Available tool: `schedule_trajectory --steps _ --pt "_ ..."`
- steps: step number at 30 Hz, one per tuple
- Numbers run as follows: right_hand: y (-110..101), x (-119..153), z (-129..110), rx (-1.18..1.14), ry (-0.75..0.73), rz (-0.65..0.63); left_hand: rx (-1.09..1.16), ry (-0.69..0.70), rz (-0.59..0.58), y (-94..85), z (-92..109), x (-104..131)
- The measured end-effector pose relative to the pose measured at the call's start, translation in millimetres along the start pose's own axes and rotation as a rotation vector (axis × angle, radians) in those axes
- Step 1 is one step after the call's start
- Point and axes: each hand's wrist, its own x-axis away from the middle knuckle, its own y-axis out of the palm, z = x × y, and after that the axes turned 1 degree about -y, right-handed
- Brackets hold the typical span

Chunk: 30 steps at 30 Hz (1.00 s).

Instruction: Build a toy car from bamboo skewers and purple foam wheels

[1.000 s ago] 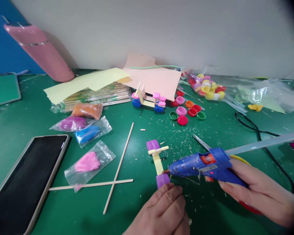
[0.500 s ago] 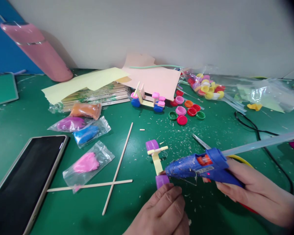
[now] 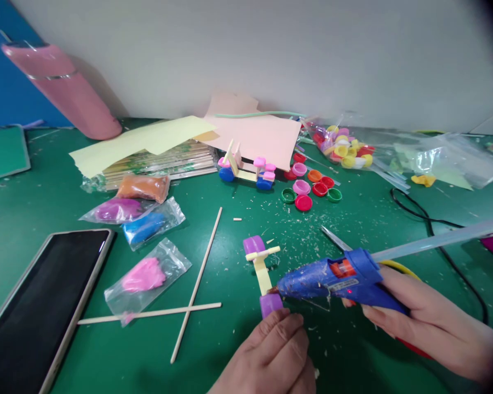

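Note:
My left hand (image 3: pixel 271 350), at the bottom centre, has its fingers closed on the near purple end of a small craft piece (image 3: pixel 263 276). The piece is a pale yellow strip with a purple cap (image 3: pixel 253 246) and a short pale crossbar (image 3: pixel 263 254) at its far end. My right hand (image 3: pixel 419 314) is wrapped round a blue hot glue gun (image 3: pixel 332 279). Its nozzle touches or nearly touches the strip beside the near purple part. A long clear glue stick (image 3: pixel 439 239) sticks out of the gun's back.
Two crossed sticks (image 3: pixel 197 284), a phone (image 3: pixel 45 306) and bagged clay (image 3: pixel 143 273) lie left. Behind are a small model car (image 3: pixel 246 172), bottle caps (image 3: pixel 303 203) and a pink bottle (image 3: pixel 66 90). Scissors (image 3: pixel 334 238) and a black cable (image 3: pixel 447 251) lie right.
The view has shifted very slightly. Both hands, the glue gun and the craft piece keep nearly the same positions relative to one another.

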Motion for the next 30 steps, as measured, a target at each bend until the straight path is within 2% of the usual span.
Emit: schedule_trajectory --steps 4,9,15,26,30 --pt "-0.8 -3.0 0.6 -0.012 -0.057 -0.037 -0.002 0.005 0.026 2.5 0.2 0.9" --pt "-0.7 -2.2 1.9 -0.003 -0.031 -0.039 0.002 0.002 0.035 3.5 -0.9 2.7" --pt "2.6 3.9 6.5 -0.016 0.045 0.084 -0.020 0.025 0.018 0.7 -1.2 0.0" --pt "1.6 5.5 13.9 0.016 0.029 0.045 -0.009 0.016 0.033 2.0 -0.5 1.4" --pt "-0.9 6.0 15.2 0.046 0.033 0.020 -0.020 0.012 -0.015 -0.9 0.0 -0.6"
